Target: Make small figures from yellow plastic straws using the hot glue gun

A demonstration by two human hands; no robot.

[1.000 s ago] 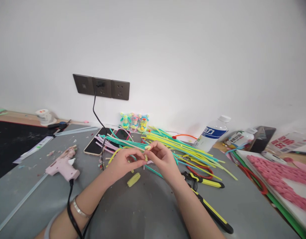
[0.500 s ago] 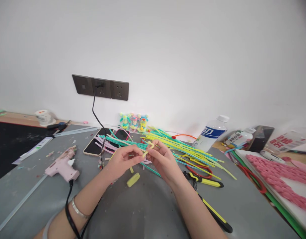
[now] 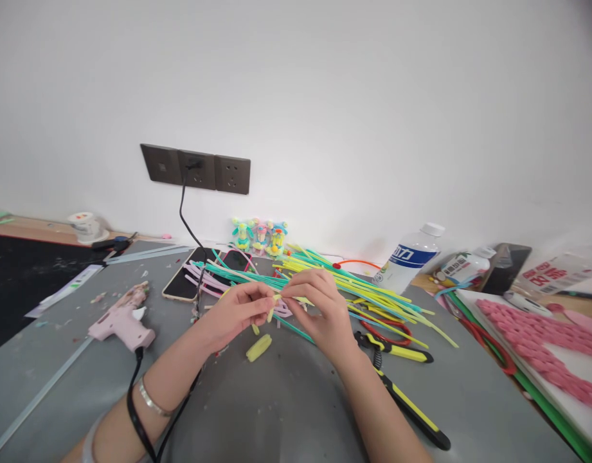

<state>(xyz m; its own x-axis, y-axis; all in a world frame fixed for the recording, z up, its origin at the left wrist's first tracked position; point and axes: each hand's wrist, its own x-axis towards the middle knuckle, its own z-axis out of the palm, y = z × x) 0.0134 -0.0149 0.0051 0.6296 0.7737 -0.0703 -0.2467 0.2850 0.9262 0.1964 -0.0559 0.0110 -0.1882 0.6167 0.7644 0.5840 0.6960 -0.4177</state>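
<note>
Between my two hands is a short pale yellow pipe cleaner [image 3: 271,313], mostly hidden by the fingers. My left hand [image 3: 240,313] pinches it between thumb and forefinger. My right hand [image 3: 319,308] is closed on its other end, fingertips almost touching those of the left. Just below, a folded pale yellow pipe cleaner bundle [image 3: 259,348] lies on the grey mat [image 3: 276,405], with a smaller yellow piece [image 3: 255,328] close to my left hand. Behind the hands spreads a pile of yellow, teal and lilac pipe cleaners [image 3: 363,292].
A pink glue gun [image 3: 125,325] lies left, its black cord crossing my left forearm. Yellow-black pliers [image 3: 406,399] lie right. At the back are phones [image 3: 182,283], several small figures [image 3: 260,236] and a bottle [image 3: 409,257]. A pink braided piece [image 3: 531,341] sits far right.
My right hand has turned over, its back now facing up and fingers pointing left. The yellow pipe cleaner's upper bend no longer shows; a short end hangs below the fingertips.
</note>
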